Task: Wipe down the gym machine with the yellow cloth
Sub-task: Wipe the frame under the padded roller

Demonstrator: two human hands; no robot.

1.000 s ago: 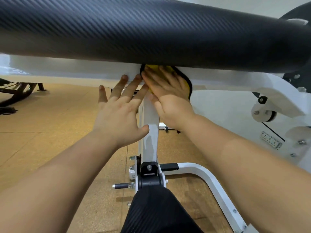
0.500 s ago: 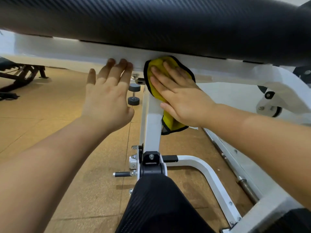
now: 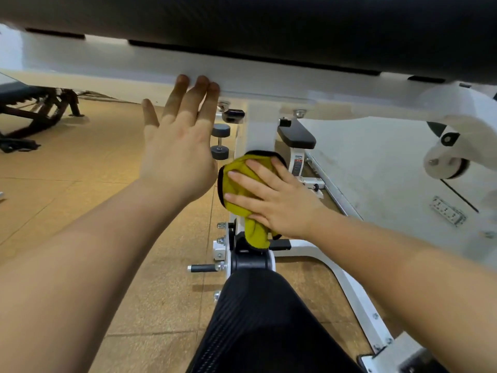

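right grip (image 3: 277,200) open flat, fingers spread, pressing yellow cloth (image 3: 256,234) onto white upright post (image 3: 261,127) of gym machine (image 3: 349,286), cloth tail hangs loose; left grip (image 3: 177,152) flat, empty, fingertips on white beam (image 3: 269,74) under black pad (image 3: 269,20), likely bracing; no containers seen

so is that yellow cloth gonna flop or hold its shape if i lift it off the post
Probably floppy: the yellow cloth drapes over the white post and its lower end hangs bunched. Likely light, since the right hand alone pins it with flat fingers. Released, it would probably slide down the upright post.
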